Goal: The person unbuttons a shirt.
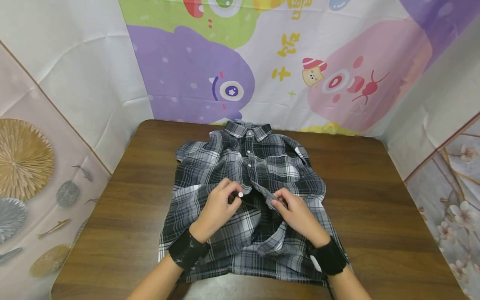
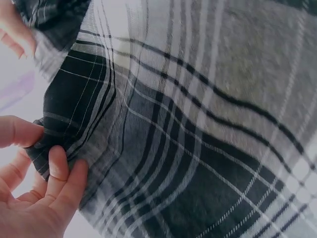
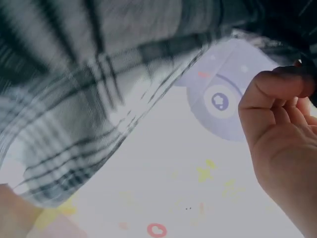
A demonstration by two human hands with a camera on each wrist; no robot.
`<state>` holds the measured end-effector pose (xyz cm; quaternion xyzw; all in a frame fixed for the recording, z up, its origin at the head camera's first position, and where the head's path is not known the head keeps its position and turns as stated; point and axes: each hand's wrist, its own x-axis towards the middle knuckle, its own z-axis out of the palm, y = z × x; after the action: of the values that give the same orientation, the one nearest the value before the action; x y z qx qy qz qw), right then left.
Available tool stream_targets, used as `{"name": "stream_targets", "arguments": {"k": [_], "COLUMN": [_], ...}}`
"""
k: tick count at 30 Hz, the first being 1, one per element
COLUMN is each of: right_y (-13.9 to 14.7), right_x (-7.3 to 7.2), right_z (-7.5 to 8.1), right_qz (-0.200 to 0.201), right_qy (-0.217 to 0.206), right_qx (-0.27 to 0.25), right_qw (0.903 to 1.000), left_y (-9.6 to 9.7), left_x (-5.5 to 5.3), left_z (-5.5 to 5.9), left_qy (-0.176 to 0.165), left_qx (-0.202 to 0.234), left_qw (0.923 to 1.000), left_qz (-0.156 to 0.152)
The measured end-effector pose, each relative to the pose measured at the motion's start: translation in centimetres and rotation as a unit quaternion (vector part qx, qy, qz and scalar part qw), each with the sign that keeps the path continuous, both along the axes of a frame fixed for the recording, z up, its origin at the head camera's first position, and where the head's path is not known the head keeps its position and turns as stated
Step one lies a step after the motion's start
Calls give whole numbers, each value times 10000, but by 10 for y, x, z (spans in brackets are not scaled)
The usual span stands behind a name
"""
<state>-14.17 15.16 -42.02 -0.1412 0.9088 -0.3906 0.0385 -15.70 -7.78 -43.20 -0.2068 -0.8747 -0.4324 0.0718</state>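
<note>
Your plaid shirt lies on the wooden tabletop, your left hand pinching one front edge beside a white button, your right hand pinching the opposite edge; ideally, keep both edges slack and level.

Shirt on table, backdrop behind both
</note>
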Motion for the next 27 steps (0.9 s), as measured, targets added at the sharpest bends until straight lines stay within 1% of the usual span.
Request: {"name": "stream_targets", "arguments": {"k": [7,12,20,24,27], "right_y": [12,19,28,33,37], "right_x": [3,4,3,2,1], "right_z": [-12,-22,-40,-51,-59], "right_qz": [-66,-64,-20,19,37], "right_qy": [300,331,72,-71,-185], "right_qx": [433,814,1239,1451,1605], "right_qw": [9986,9961,9923,9894,9869], "left_y": [-7,-12,-18,-21,-23], "left_x": [0,1,-1,-3,-4], "left_z": [-7,-16,-37,-48,-55], "left_qy": [-97,-228,-402,-417,-466], "left_qx": [-374,-740,-1348,-1548,-1616], "left_qw": [9992,9970,9900,9871,9857], "left_qz": [64,61,-64,-50,-72]}}
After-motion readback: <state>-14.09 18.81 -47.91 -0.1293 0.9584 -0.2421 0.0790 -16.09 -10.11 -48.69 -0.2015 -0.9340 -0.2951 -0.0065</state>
